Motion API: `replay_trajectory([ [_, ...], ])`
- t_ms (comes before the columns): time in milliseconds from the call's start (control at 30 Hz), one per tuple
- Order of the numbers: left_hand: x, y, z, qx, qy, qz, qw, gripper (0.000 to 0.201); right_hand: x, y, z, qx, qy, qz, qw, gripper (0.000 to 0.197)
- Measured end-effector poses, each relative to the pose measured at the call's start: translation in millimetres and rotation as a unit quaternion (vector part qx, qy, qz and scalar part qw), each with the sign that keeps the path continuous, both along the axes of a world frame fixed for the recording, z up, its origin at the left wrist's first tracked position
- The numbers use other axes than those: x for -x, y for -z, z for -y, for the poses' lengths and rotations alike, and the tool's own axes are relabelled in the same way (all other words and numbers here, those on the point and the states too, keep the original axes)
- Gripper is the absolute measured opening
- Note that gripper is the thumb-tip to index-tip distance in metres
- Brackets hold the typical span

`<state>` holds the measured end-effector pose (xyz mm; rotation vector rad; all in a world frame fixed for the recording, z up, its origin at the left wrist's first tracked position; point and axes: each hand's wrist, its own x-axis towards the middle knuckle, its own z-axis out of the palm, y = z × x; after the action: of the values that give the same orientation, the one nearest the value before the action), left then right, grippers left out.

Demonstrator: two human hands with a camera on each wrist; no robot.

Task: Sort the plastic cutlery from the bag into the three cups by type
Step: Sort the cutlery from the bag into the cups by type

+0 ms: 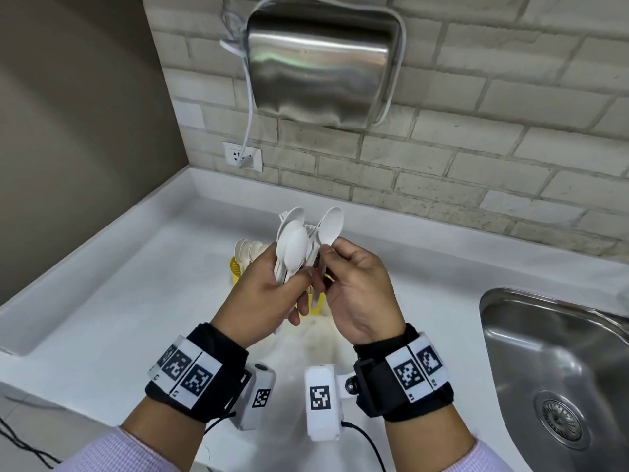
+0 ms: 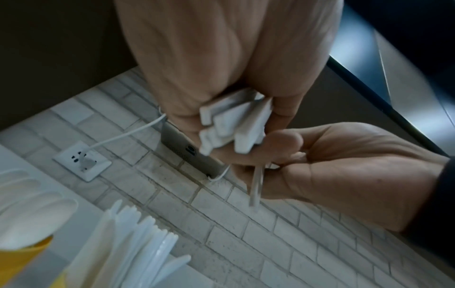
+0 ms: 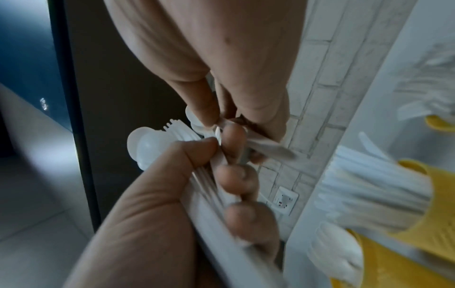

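Wristbands of black fabric with white coded tags sit nearest me, one on each wrist, above pale pink sleeves. My left hand curls round a bundle of white plastic cutlery, the thumb pressed across the handles; smooth oval spoon bowls fan out of the top, and a few fork tines show behind them. In the left wrist view the flat, square-cut handle ends stick out below my fingers. My right hand pinches a single white plastic spoon by its neck between thumb and fingertips, its bowl standing just beside the bundle, apart from it at the top.

Under my hands, on the white countertop, stand yellow plastic cups, mostly hidden in the head view. The left one holds white spoons bowl-up; the right wrist view shows another cup packed with long white pieces, too blurred to tell the type.

To the right lies a stainless steel sink. Farther back, a white wall socket sits in the pale brick-tiled wall, and a brushed metal box with a white cord hangs above it.
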<state>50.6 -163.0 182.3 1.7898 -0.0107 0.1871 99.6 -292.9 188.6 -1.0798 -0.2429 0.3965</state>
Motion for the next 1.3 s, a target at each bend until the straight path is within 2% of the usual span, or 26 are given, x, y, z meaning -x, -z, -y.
replay_trajectory([
  [100,-0.4,-2.7,-8.4,-0.045,0.011,0.024,0.999,0.013,-3.6,0.3,-5.9,-0.015,-0.003,-0.046,0.999,0.02],
  [200,-5.6,0.9,-21.7,-0.139,0.004,0.04,0.989,0.022,-12.1,4.9,-7.1,-0.017,-0.009,-0.098,0.995,0.022],
  [333,-10.1,4.5,-33.4,-0.23,0.019,0.066,0.971,0.018,-20.4,8.5,-10.4,0.0,-0.02,-0.115,0.993,0.023],
  [433,-13.0,6.9,-38.4,-0.275,0.032,0.062,0.959,0.039,-21.1,8.2,-13.9,0.019,-0.04,-0.1,0.994,0.026],
  [533,-15.6,11.8,-42.3,-0.2,0.041,0.063,0.977,0.023,-21.1,9.4,-18.5,0.032,-0.031,-0.098,0.994,0.023],
  [600,-16.7,13.3,-43.5,-0.16,0.031,0.054,0.985,0.025,-21.9,9.9,-23.2,0.029,-0.011,-0.105,0.994,0.02],
  [767,-18.8,14.1,-45.0,-0.078,0.056,0.059,0.994,0.039,-24.3,10.9,-31.3,0.01,-0.006,-0.139,0.99,0.035],
  [900,-24.2,17.7,-48.4,-0.051,0.095,0.063,0.992,0.019,-26.5,11.4,-36.0,0.04,-0.019,-0.151,0.988,0.025],
  [1000,-26.1,17.4,-47.8,-0.033,0.095,0.064,0.993,0.022,-27.9,13.7,-40.0,0.023,-0.01,-0.163,0.986,0.026],
  [1067,-27.3,19.0,-48.3,-0.017,0.077,0.07,0.994,0.021,-29.4,13.6,-43.1,0.004,0.011,-0.151,0.988,0.032],
  [1133,-28.8,21.6,-48.8,0.027,0.061,0.068,0.995,0.008,-28.9,10.8,-46.4,-0.007,0.043,-0.128,0.991,0.029],
  [1167,-30.0,23.7,-49.4,0.047,0.047,0.068,0.995,0.013,-28.5,10.2,-48.3,-0.012,0.062,-0.115,0.991,0.026],
  [1300,-31.6,26.2,-52.4,0.065,-0.004,0.052,0.997,0.008,-29.8,9.4,-48.3,0.026,0.162,-0.027,0.986,0.022],
])
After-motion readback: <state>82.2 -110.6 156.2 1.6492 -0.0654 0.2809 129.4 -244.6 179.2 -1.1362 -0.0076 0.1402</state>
